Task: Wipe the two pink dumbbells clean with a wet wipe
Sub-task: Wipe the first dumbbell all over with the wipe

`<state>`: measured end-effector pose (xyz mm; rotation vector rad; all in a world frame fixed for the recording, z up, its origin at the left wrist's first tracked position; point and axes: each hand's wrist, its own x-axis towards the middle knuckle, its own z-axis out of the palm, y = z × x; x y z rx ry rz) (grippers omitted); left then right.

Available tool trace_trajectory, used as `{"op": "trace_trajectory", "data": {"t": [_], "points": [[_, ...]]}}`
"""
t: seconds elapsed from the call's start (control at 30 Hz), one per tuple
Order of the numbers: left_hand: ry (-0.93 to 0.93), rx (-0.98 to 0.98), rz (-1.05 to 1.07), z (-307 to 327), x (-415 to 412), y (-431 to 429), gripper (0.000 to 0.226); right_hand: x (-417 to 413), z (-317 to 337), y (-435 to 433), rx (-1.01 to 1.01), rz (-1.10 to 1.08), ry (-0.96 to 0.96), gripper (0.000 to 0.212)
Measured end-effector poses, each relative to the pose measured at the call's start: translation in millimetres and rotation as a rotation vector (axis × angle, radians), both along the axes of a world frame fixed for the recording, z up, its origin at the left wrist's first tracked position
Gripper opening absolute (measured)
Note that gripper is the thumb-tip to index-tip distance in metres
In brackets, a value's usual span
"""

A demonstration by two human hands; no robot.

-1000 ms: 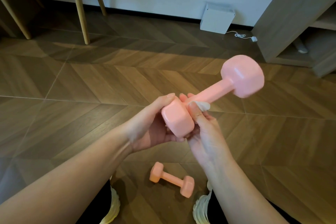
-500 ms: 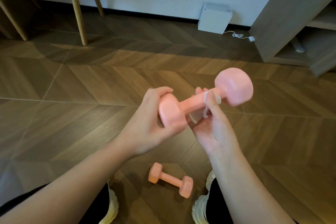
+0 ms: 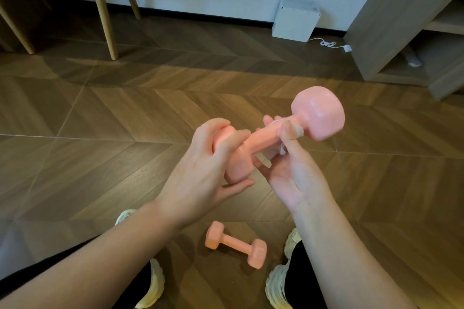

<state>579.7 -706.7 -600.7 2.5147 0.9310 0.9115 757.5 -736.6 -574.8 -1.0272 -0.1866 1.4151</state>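
I hold one pink dumbbell [image 3: 316, 116] in the air, its far head up and to the right. My left hand [image 3: 200, 173] grips the near head, which it mostly hides. My right hand [image 3: 291, 170] wraps a white wet wipe [image 3: 282, 150] round the handle just below the far head, thumb on top and fingers behind. The wipe shows only as small white bits between my fingers. The second pink dumbbell [image 3: 236, 244] lies on the wooden floor between my feet.
My two light shoes [image 3: 153, 281] [image 3: 277, 283] flank the dumbbell on the floor. Chair legs [image 3: 101, 7] stand at the back left. A white box [image 3: 296, 20] with a cable sits by the wall, and a wooden shelf unit [image 3: 401, 20] stands at the right.
My right hand has slid the wipe up the handle from the near head to just below the far head. My left hand has turned over the near head.
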Motion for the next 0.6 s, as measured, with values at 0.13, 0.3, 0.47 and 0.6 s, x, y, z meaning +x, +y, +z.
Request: {"op": "trace_trajectory", "data": {"t": [0.13, 0.3, 0.47, 0.6], "points": [[-0.234, -0.354, -0.034, 7, 5, 4, 0.066, -3, 1, -3, -0.003, 0.019, -0.014, 0.047], [-0.771, -1.695, -0.069, 22, 16, 3, 0.067, -12, 3, -7, 0.058, 0.07, 0.078, 0.051], [-0.815, -1.644, -0.091, 22, 19, 0, 0.057, -14, 3, -6, 0.079, 0.111, 0.046, 0.042], [-0.292, -0.526, 0.036, 7, 13, -1, 0.073, -21, -3, -4, -0.002, 0.077, 0.085, 0.047]]}}
